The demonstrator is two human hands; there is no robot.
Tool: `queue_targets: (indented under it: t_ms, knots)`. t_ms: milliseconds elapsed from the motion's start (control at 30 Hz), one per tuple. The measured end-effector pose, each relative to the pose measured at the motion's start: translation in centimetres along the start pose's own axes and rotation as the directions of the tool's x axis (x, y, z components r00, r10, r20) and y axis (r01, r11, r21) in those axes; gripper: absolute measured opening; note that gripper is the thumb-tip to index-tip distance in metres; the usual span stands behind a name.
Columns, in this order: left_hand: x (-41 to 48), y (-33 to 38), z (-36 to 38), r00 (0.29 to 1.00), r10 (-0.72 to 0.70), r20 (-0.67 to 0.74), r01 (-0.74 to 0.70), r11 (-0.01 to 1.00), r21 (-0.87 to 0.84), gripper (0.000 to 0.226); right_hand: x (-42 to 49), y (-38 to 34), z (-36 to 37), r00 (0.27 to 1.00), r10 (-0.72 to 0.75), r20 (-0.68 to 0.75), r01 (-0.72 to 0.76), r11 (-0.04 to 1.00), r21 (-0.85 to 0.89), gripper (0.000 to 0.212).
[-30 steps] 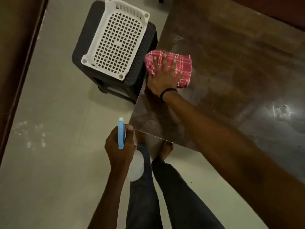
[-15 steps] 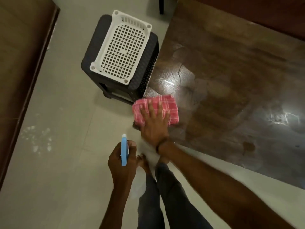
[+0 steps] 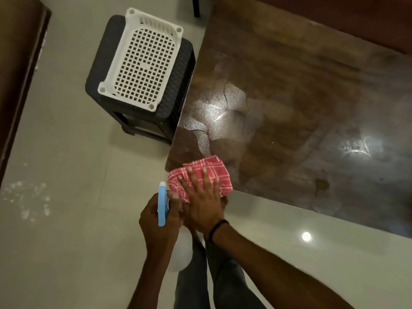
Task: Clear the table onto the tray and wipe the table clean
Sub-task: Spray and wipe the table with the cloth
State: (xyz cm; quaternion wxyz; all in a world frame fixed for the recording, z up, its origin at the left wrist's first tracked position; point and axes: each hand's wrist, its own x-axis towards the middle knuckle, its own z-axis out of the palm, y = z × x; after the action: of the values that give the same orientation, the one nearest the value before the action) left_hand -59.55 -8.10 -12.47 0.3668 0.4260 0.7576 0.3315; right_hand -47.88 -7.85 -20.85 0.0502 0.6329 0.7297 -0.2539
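Cloth [image 3: 210, 165] long axis left-right on table [image 3: 289, 108] corner; right hand [image 3: 201, 206] flat atop.

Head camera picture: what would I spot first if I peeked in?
The red checked cloth jumps out: the right hand presses it flat on the near corner of the shiny brown table. Right beside it, the left hand grips a blue-topped spray bottle over the floor. Further back, a white holey tray sits on a dark stool beside the table.
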Motion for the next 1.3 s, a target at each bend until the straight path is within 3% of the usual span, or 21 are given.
queue_targets:
  t_ms: [133,267,367,467,633,733,800,933,1033,1133,1300]
  knots:
    - [0.2,1.3,1.1,0.996,0.075,0.042,-0.074,0.997,-0.013,0.02,3.6,5.1,-3.0,0.978,0.204,-0.043,-0.2,0.976,0.087,0.067]
    - [0.7,2.7,3.1,0.989,0.096,0.114,-0.094,0.995,-0.028,0.022,4.2,7.8,-4.6,0.883,0.466,-0.05,-0.454,0.877,0.159,0.069]
    - [1.1,4.2,4.4,0.974,0.163,0.159,-0.156,0.986,-0.05,0.025,-1.5,6.8,-3.0,0.897,0.441,0.01,-0.437,0.885,0.161,0.069]
    - [1.6,5.3,5.8,0.953,0.228,0.199,-0.216,0.973,-0.083,0.02,-0.1,9.7,-3.2,0.904,0.426,-0.029,-0.417,0.895,0.155,0.069]
    - [2.9,5.3,8.2,0.938,0.236,0.253,-0.206,0.968,-0.14,0.025,2.9,10.3,-3.7,0.828,0.55,-0.111,-0.525,0.829,0.193,0.069]
    - [3.5,6.0,9.0,0.903,0.334,0.27,-0.282,0.936,-0.213,0.023,-2.4,7.4,-2.1,0.874,0.484,-0.05,-0.465,0.86,0.208,0.073]
    - [3.8,6.5,9.5,0.891,0.362,0.274,-0.292,0.919,-0.265,0.028,-2.1,9.5,-2.4,0.906,0.417,-0.073,-0.395,0.894,0.211,0.074]
    - [4.3,7.3,11.2,0.895,0.314,0.316,-0.25,0.941,-0.229,0.028,3.8,14.5,-4.9,0.875,0.457,-0.157,-0.428,0.884,0.185,0.071]
    - [3.9,8.0,12.4,0.895,0.291,0.339,-0.26,0.956,-0.134,0.025,1.6,12.2,-4.3,0.854,0.499,-0.145,-0.468,0.86,0.203,0.072]
    - [3.1,9.4,13.5,0.896,0.155,0.415,-0.162,0.987,-0.017,0.04,-3.2,10.4,-2.6,0.877,0.475,-0.072,-0.444,0.859,0.256,0.077]
    - [1.1,12.7,15.7,0.833,-0.047,0.552,-0.024,0.992,0.121,0.036,-3.9,11.2,-3.1,0.863,0.503,-0.051,-0.471,0.836,0.28,0.071]
